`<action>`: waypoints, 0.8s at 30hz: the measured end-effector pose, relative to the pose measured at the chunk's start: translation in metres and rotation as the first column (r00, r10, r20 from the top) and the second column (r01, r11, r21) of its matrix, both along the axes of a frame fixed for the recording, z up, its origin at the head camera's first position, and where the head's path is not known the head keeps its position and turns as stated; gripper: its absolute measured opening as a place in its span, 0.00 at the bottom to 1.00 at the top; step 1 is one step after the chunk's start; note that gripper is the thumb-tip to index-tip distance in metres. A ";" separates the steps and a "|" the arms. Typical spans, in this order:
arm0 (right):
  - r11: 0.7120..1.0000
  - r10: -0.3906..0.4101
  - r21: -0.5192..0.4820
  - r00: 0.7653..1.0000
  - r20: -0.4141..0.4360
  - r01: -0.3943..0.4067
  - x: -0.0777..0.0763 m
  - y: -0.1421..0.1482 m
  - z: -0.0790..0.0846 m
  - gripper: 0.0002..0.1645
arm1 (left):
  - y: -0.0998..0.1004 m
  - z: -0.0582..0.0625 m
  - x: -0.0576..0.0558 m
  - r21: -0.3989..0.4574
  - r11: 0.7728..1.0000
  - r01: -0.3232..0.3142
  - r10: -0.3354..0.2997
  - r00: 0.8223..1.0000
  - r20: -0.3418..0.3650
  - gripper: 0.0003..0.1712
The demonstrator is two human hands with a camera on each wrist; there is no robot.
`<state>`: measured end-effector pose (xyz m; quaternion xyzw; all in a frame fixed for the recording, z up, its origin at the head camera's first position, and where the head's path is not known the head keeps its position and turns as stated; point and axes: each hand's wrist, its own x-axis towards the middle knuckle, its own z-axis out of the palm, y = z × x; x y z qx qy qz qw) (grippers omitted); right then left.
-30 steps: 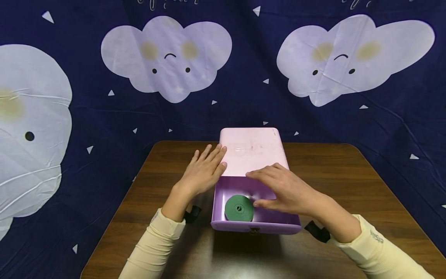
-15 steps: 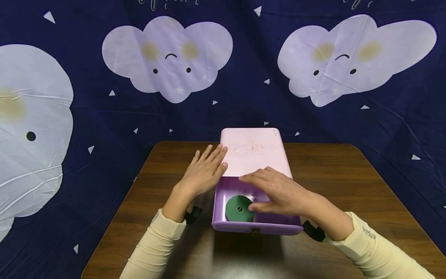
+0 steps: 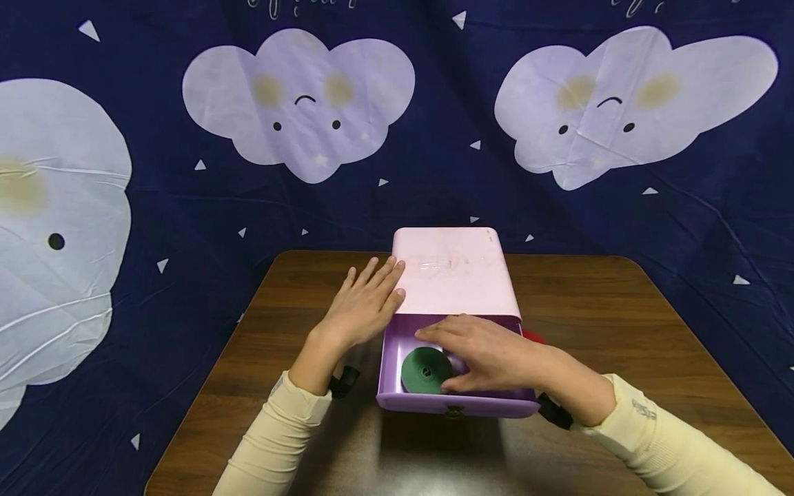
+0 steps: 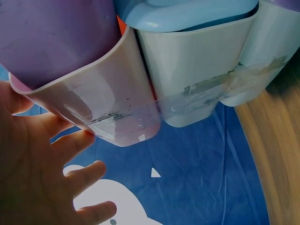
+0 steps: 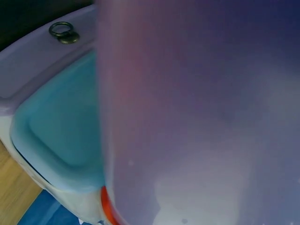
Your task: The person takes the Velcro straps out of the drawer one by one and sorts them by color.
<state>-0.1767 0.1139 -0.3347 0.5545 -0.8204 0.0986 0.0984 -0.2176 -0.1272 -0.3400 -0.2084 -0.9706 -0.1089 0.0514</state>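
Note:
A small stacked drawer unit with a pink casing [image 3: 455, 272] stands on the table. Its top purple drawer [image 3: 409, 401] is pulled out toward me, and a green roll [image 3: 423, 372], wound in a flat spiral, lies at the drawer's left. Fingertips of my left hand [image 3: 358, 310] rest at the casing's left edge; the left wrist view shows that hand [image 4: 42, 159] spread against the casing. Over the right part of the drawer is my right hand [image 3: 493, 355], fingers loosely bent, thumb tip by the roll's right side. It holds nothing. Most of the drawer's right side is hidden beneath it.
Below the top drawer sit a light blue drawer [image 5: 65, 126] and another purple drawer front [image 5: 28, 70] with a ring pull. Clear tape joins the casings. Something red [image 3: 532, 337] shows right of the unit. A dark blue cloud-print cloth [image 3: 446, 186] hangs behind the wooden table [image 3: 577, 296].
My right hand has moved left and lower, toward the front of the purple drawer. A red part beside the unit has come into view. The left hand stays in place.

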 end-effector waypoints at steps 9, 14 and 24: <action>0.999 0.031 0.036 0.999 0.014 -0.032 0.000 -0.003 -0.009 0.46 | 0.000 0.000 0.000 0.007 1.000 0.000 -0.001 1.000 0.007 0.32; 0.998 0.056 0.026 0.998 0.039 -0.057 -0.003 -0.004 -0.013 0.45 | 0.000 -0.001 0.000 0.012 1.000 0.000 0.000 1.000 0.002 0.32; 0.997 0.068 0.037 0.987 0.146 -0.075 -0.006 -0.006 -0.018 0.45 | 0.000 -0.002 -0.001 0.009 1.000 -0.006 0.006 1.000 -0.003 0.31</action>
